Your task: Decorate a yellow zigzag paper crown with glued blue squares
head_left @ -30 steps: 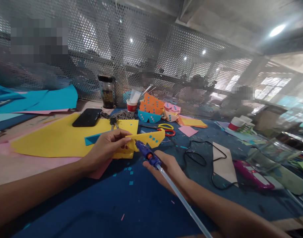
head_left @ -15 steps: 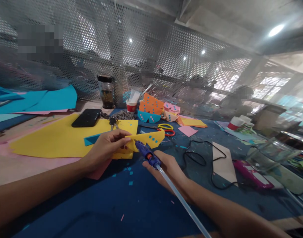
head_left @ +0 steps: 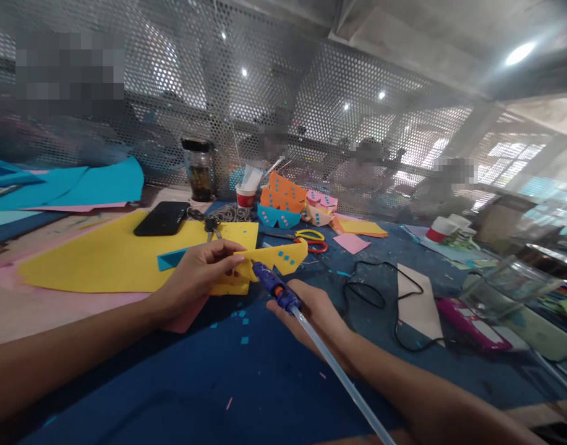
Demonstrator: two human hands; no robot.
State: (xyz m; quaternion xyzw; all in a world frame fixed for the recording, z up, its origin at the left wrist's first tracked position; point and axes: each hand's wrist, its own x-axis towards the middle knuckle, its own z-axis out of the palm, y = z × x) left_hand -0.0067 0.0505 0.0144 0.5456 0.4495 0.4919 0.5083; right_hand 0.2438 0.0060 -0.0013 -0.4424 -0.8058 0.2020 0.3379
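Between thumb and fingers, my left hand [head_left: 200, 272] pinches one end of a folded yellow paper piece [head_left: 269, 254] with small blue squares stuck near its right end. My right hand [head_left: 313, 312] is wrapped round a blue glue gun [head_left: 277, 288], with a long clear glue stick [head_left: 343, 376] running out of its back. The gun's nozzle points at the left part of the yellow piece; whether it touches cannot be made out. Below the hands, several loose blue paper squares [head_left: 244, 340] lie on the dark blue table surface [head_left: 172, 395].
Yellow sheets [head_left: 93, 259] lie at left, bearing a black phone [head_left: 162, 219] and keys [head_left: 212, 226]. Scissors [head_left: 311, 240], decorated orange paper pieces [head_left: 283, 193], a paper cup [head_left: 245, 196] and a lidded jar [head_left: 198, 172] stand behind. A black cord [head_left: 364, 290] and glass container [head_left: 506, 287] are at right.
Both hands, the yellow piece and the glue gun hold almost the same place. The view has shifted very slightly.
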